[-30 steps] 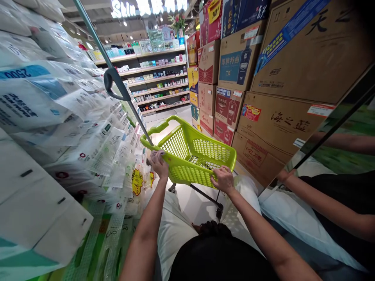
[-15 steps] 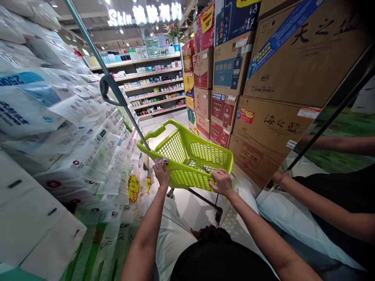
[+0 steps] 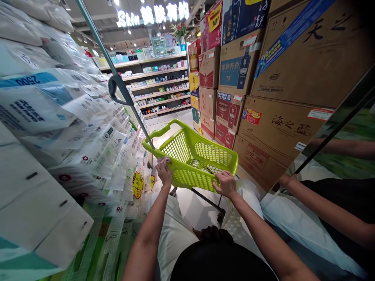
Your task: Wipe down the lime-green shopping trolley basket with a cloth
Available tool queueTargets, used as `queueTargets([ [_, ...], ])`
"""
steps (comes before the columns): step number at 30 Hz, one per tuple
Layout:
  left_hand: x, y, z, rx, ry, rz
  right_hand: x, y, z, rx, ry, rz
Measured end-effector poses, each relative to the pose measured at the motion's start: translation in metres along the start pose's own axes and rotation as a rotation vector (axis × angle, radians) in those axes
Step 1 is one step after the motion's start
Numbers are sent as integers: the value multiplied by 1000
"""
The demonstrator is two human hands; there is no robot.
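A bright green plastic shopping cart (image 3: 193, 178) stands before me, its basket of lattice walls tilted across the aisle. At the rim's near left corner, close to the handle end, my left hand (image 3: 164, 174) is closed around a crumpled pale cloth (image 3: 163, 160) and presses it against the plastic. My right hand (image 3: 225, 184) is closed over the near side rim toward the right end, its fingers curled over the edge. A long grey pole (image 3: 96, 37) with a dark looped hook (image 3: 119, 90) rises from the cart's left corner. Nothing shows inside the basket except its slatted floor.
Plastic-wrapped tissue packs (image 3: 32, 107) are stacked high on the left. Cardboard liquor cartons (image 3: 272, 125) form a wall on the right, beside a mirror (image 3: 342, 164) reflecting an arm. Shelves of small cosmetics (image 3: 164, 84) stand at the back, beneath a lit sign (image 3: 154, 13).
The whole view has shifted slightly, so the cart, stacks and cartons sit a little farther right. Both hands keep their places on the cart's rim.
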State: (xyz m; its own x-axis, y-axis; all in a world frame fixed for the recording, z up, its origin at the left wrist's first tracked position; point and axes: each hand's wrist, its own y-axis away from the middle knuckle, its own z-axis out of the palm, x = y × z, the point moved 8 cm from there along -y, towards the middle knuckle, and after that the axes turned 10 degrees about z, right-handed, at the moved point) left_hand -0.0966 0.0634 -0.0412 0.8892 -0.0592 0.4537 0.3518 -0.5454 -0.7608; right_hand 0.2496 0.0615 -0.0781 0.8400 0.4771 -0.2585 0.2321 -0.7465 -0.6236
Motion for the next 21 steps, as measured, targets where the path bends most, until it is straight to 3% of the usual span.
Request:
queueTargets([
  [5, -14, -27, -5, 5, -81, -54, -1, 0, -1, 5, 6, -3],
  [9, 7, -3, 13, -97, -90, -36, 1, 1, -1, 24, -23, -14],
  [14, 43, 24, 31, -334, -36, 193, 4, -1, -1, 36, -37, -18],
  [16, 38, 11, 24, -328, -59, 174, 4, -2, -2, 35, -32, -28],
  [19, 23, -11, 13, -222, -87, 39, 3, -3, -2, 30, -23, -35],
  [21, 25, -6, 18, -189, -60, -10, 3, -3, -1, 23, -23, -26],
])
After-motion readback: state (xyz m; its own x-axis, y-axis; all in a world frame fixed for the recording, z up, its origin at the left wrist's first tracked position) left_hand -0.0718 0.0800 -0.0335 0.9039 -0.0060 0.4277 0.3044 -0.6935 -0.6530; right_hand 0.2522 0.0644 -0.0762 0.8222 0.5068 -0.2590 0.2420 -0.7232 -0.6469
